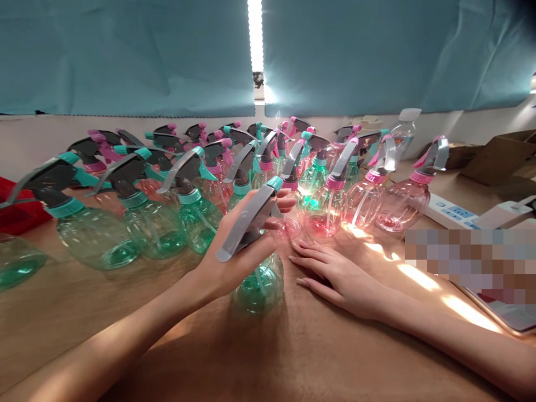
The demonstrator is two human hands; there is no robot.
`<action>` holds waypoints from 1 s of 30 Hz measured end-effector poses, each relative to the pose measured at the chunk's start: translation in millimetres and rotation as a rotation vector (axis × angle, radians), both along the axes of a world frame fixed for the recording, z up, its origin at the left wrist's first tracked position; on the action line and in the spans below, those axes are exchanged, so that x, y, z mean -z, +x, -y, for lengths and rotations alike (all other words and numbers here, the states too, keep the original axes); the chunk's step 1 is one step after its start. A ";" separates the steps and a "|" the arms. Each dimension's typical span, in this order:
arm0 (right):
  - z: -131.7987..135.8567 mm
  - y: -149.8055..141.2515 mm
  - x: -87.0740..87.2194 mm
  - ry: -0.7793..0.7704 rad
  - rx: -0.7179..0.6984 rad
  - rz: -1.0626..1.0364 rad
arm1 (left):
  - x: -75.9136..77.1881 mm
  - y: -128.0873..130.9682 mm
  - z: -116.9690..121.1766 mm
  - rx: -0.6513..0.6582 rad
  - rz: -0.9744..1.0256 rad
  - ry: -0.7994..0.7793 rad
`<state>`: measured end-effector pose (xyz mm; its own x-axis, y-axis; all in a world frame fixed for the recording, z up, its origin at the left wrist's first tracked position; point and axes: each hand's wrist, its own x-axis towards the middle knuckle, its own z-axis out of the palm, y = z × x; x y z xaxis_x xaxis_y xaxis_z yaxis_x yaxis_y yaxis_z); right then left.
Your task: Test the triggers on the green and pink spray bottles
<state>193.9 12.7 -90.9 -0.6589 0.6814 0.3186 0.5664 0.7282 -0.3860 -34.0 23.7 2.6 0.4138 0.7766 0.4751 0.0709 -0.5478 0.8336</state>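
My left hand (234, 245) is wrapped round the neck of a green spray bottle (259, 287), just under its grey and teal trigger head. The bottle stands upright on the wooden table (201, 357) in front of me. Palm down on the tabletop to the right lies my right hand (335, 273), fingers stretched out and holding nothing. Just beyond its fingertips is a pink spray bottle (324, 212). Another green spray bottle (199, 223) stands to the left of the held one. The held bottle's collar is hidden by my fingers.
Rows of green and pink spray bottles fill the table's back. At the left edge, a green bottle body (19, 262) lies near a red item (25, 206). On the right are a white power strip (448, 212), a phone (513, 318), a cardboard box (498, 156) and a clear bottle (404, 131).
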 end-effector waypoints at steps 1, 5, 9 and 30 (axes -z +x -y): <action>-0.1 0.1 0.1 -0.001 0.001 0.002 | 0.7 -0.4 -0.2 -0.002 -0.006 -0.002; -0.6 0.1 0.8 0.008 -0.007 -0.004 | 1.0 -1.0 -0.4 -0.015 -0.019 0.017; -0.6 -0.2 0.6 0.019 -0.015 0.001 | -2.2 -0.3 -0.1 -0.014 -0.029 0.058; 0.2 -1.0 3.2 0.007 0.002 -0.051 | -2.7 7.9 2.8 -0.073 -0.029 0.032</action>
